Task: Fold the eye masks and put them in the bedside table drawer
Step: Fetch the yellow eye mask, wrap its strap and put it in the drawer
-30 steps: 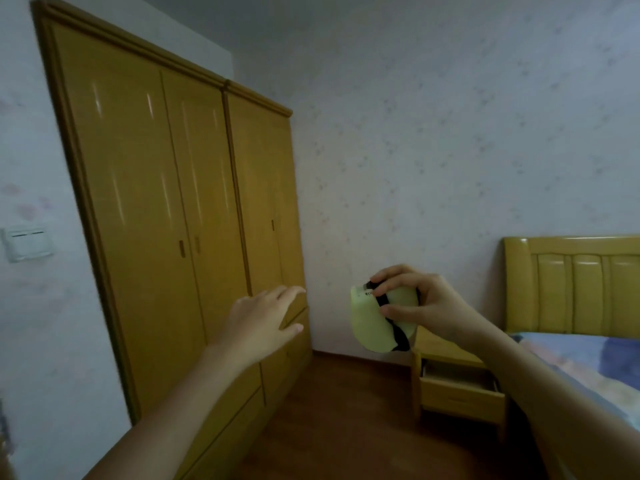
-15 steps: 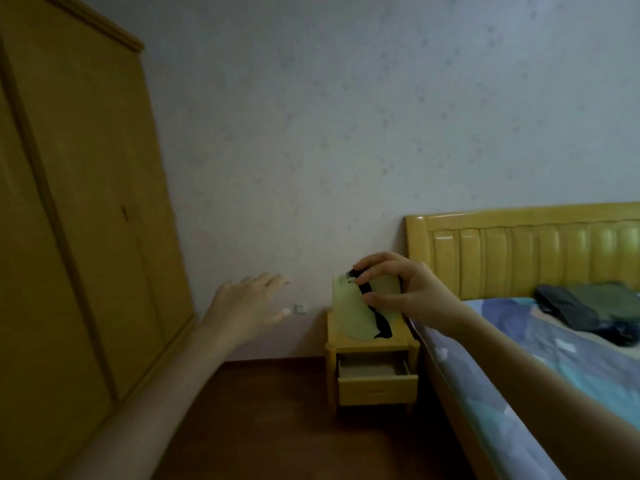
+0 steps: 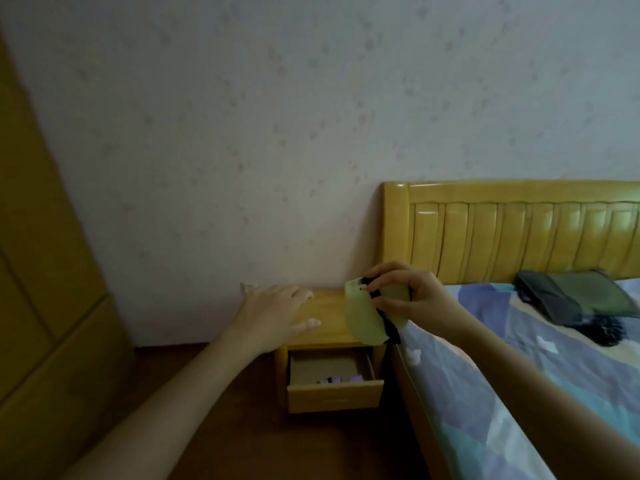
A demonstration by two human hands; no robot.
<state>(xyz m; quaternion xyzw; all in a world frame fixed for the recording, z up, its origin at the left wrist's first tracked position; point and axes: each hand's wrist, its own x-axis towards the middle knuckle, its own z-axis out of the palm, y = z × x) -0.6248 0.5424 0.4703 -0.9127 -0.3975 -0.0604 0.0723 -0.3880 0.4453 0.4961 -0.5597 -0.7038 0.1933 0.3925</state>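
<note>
at the far left a tall wooden wardrobe (image 3: 41, 271) is filling the edge of the view, and next along the left hand (image 3: 273, 313) is reaching out with its fingers straight and spread, holding nothing, in front of the top of the bedside table (image 3: 325, 306); whether it is touching the wood is hard to tell. below it the drawer (image 3: 334, 393) is standing pulled out, and inside it 2 or 3 small purple and dark items (image 3: 341, 379) are lying near the front panel, too small to identify, while the rest of the brown drawer floor is showing bare. just to the right, the right hand (image 3: 408, 299) is pinching a folded pale green eye mask (image 3: 367, 320) between thumb and curled fingertips, its black strap (image 3: 384, 323) running across the fold and hanging down; the mask is being held in the air above the table's right front corner, above and a little right of the drawer opening. to place it well, the hand probably needs to be lowering over the bare back part of the drawer, keeping the pinch on the strap so the fold is not springing open, and letting go only once the mask is lying flat. further right, on the patterned bedspread (image 3: 502, 393) below the wooden headboard (image 3: 519, 230), dark green and grey fabric pieces (image 3: 571, 299) are lying, possibly more masks waiting.
</note>
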